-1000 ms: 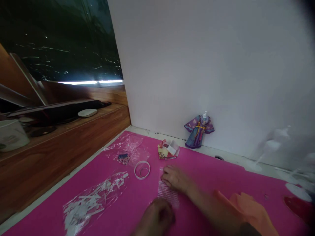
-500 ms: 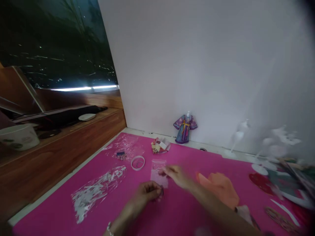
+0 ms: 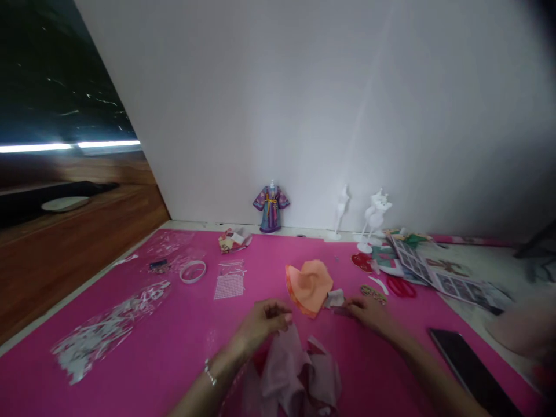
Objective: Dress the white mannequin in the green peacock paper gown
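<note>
My left hand (image 3: 266,322), with a bracelet on its wrist, is bent with thumb and fingers close together above a pale pink cloth (image 3: 286,365); whether anything small is between them is hidden. To the right, my right hand (image 3: 362,310) pinches the edge of a small grey-pink fabric piece (image 3: 336,299). That piece touches the orange cloth (image 3: 310,284), which lies on the pink table sheet (image 3: 182,359). A white grid sheet (image 3: 229,285) lies left of the orange cloth.
A clear bag of white strips (image 3: 104,336) and a white tape ring (image 3: 193,271) lie at left. At the back stand a small purple robe (image 3: 271,208) and white mannequins (image 3: 376,214). Printed sheets (image 3: 460,286) and a dark phone (image 3: 471,368) are at right.
The view has turned right. My hands have left the grid sheet and are farther apart; my right hand has reached the fabric beside the orange cloth. The pale pink cloth now shows in front.
</note>
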A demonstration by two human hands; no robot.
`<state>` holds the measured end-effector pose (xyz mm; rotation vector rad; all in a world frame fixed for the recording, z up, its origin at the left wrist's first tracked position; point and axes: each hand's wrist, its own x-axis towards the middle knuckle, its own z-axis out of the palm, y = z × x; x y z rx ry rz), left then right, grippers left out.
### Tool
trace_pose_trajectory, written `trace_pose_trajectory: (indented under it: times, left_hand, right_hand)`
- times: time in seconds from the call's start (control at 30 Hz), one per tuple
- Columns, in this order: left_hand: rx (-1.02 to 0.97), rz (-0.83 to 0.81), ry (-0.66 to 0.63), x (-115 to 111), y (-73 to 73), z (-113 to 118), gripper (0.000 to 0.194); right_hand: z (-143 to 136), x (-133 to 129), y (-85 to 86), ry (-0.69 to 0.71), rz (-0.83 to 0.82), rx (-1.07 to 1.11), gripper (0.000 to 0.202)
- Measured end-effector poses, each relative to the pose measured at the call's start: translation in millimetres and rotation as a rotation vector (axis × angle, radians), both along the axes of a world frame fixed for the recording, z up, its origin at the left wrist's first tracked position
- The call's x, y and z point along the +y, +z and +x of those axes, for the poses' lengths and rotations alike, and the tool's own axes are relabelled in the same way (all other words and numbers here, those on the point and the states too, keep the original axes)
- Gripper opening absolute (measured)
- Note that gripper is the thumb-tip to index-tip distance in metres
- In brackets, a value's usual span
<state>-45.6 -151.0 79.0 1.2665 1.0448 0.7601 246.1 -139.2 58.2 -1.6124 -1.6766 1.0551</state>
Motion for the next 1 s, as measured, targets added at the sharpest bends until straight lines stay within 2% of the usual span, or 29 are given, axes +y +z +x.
trace_pose_trajectory:
  times: [0.13, 0.23, 0.33, 0.4, 0.43, 0.47, 0.5, 0.6, 0.7, 0.87, 1.0]
  left_hand:
    - [0.163, 0.097, 0.028, -22.1, 2.1, -13.9, 0.026]
    - [0.271, 0.215, -0.007, -49.8, -3.0, -20.8, 0.023]
    - [0.338, 0.353, -0.037, -64.3, -15.2, -15.7, 0.020]
    - [0.300, 0.315, -0.010, -62.6, -22.8, -11.0, 0.007]
    - [0.263, 0.275, 0.006, -59.4, -25.1, -9.9, 0.008]
    - [0.224, 0.241, 0.016, -55.1, -25.9, -10.4, 0.013]
    - [0.189, 0.216, 0.016, -50.4, -25.2, -12.4, 0.018]
    - [0.099, 0.160, 0.025, -35.8, -14.8, -25.1, 0.032]
    - [0.024, 0.143, 0.067, -20.4, 1.4, -37.3, 0.041]
    - [-0.060, 0.196, 0.171, 6.7, 27.2, -36.2, 0.048]
    - [-0.075, 0.277, 0.240, 16.8, 51.1, -33.4, 0.047]
  right_hand:
    - [42.7, -1.7, -9.6, -0.100, 0.156, -0.161, 0.014]
    - [47.0, -13.6, -10.7, -0.131, 0.255, -0.213, 0.016]
    - [23.9, -36.0, -11.3, -0.099, 0.319, -0.230, 0.020]
    - [-6.8, -53.2, -16.8, -0.005, 0.326, -0.189, 0.020]
    - [-24.9, -60.6, -21.1, 0.066, 0.322, -0.155, 0.021]
    - [-43.4, -66.2, -25.9, 0.116, 0.325, -0.068, 0.032]
    - [-61.1, -69.4, -30.3, 0.101, 0.330, 0.012, 0.036]
    - [-99.5, -62.8, -33.5, 0.045, 0.317, 0.077, 0.015]
    - [-113.0, -41.1, -14.8, -0.015, 0.341, 0.139, 0.027]
    - [-111.5, -10.9, 30.0, -0.063, 0.416, 0.225, 0.035]
    - [-95.5, -0.3, 40.7, -0.073, 0.459, 0.256, 0.031]
